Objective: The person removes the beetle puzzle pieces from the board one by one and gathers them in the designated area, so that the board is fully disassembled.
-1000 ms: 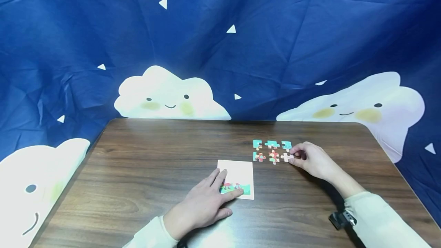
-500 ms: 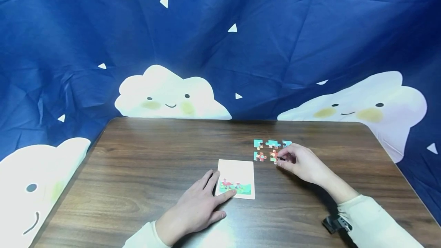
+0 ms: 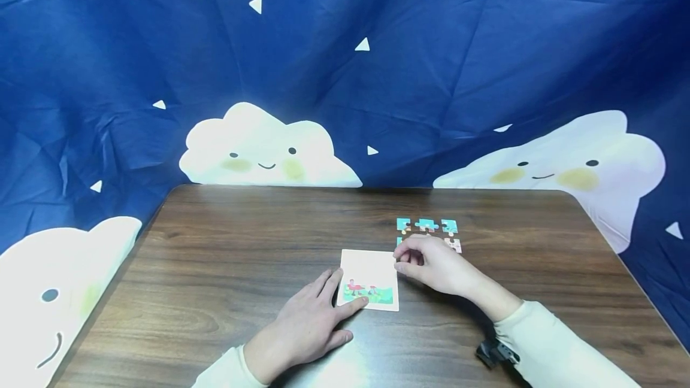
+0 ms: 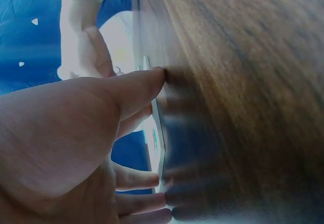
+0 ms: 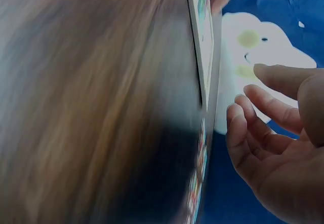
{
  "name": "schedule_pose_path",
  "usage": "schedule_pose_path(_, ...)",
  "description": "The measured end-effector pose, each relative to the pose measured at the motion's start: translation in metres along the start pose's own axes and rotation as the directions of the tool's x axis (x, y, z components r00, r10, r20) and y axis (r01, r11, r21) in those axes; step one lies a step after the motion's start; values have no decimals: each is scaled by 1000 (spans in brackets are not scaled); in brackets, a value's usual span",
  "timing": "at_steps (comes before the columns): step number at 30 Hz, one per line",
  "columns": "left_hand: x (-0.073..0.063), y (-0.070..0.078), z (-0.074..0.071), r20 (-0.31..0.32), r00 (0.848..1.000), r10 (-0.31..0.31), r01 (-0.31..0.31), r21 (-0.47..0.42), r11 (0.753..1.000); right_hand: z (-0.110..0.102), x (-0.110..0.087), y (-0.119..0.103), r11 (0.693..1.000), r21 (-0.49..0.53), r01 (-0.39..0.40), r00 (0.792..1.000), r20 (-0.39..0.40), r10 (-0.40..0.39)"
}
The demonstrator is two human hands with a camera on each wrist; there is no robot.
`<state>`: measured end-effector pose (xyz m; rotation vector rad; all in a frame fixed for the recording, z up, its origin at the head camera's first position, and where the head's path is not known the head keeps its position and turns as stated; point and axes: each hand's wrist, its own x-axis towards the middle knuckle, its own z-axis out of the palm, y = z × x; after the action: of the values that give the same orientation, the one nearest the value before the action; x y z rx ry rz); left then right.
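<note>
On the table lies a square white puzzle board (image 3: 369,265), a strip of green picture with red figures along its near side. My left hand (image 3: 302,323) is spread flat, fingertips resting on the board's near left part; its thumb touches the wood in the left wrist view. At the board's far right corner hovers my right hand (image 3: 444,265), its fingers loosely bent. In the right wrist view that hand's thumb and forefinger stand apart with nothing between them. Several jigsaw pieces (image 3: 426,224) lie in two rows just beyond it, the nearer row partly hidden by the hand.
The brown wooden table (image 3: 242,244) reaches back to a blue cloth backdrop (image 3: 302,47) printed with smiling clouds (image 3: 259,148). A black camera mount (image 3: 496,353) sits at the right sleeve.
My right hand has moved left and nearer, from the right end of the jigsaw pieces across to the board's corner. My left hand has slid slightly left on the board.
</note>
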<state>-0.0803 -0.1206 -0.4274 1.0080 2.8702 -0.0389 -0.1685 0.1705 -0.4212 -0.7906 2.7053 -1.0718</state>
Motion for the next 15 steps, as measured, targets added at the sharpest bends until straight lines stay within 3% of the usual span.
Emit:
schedule_pose_path(6, 0, 0, 1, -9, 1000, 6, -5, 14, 1000, 13, 11, -11, 999, 47, -3, 996, 88, -1)
schedule_pose_path(15, 0, 0, 1, -37, 999, 23, -21, 44, 999, 30, 21, -19, 997, 83, -9, 989, 151, -4)
